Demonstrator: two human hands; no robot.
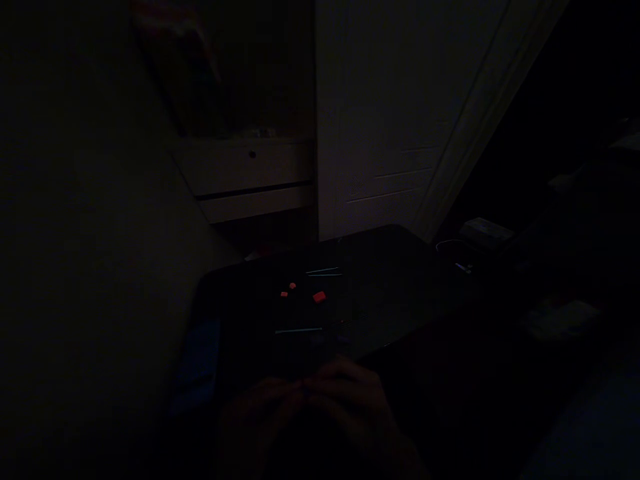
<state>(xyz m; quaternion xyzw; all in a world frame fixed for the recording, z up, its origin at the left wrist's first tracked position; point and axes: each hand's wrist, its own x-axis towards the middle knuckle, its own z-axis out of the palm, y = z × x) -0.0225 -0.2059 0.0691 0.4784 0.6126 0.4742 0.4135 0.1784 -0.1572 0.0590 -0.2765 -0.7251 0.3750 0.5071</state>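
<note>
The picture is very dark. My left hand (267,403) and my right hand (350,393) meet at the fingertips near the bottom, over the front of a dark table (390,280). Fingers of both hands are pinched together; whatever lies between them is too dark to make out. Beyond them on the table lies a thin metal rod (299,331). Farther back are a red block (319,297), two small pinkish-red pieces (284,294) and a pair of slim metal tweezers (324,272).
A blue flat item (197,360) sits at the table's left side. Behind the table stand a drawer unit (245,170) and a pale panelled door (375,120). To the right are a pale box (485,232) and a thin white cable (447,242).
</note>
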